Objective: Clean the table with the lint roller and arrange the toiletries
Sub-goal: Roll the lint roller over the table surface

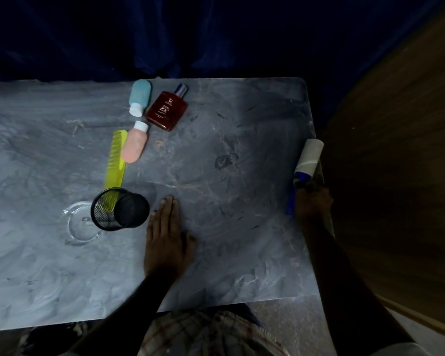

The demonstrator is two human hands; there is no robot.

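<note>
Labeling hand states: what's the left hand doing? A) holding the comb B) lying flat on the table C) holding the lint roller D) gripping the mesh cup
B: the left hand lies palm-down, fingers extended, on the table, right of the mesh cup; the right hand has the lint roller.

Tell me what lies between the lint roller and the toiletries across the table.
Nothing visible stands in the way. The lint roller, held in the right hand at the table's right edge, faces bare marble up to the red perfume bottle. The left hand rests flat nearer the person, below that path.
</note>
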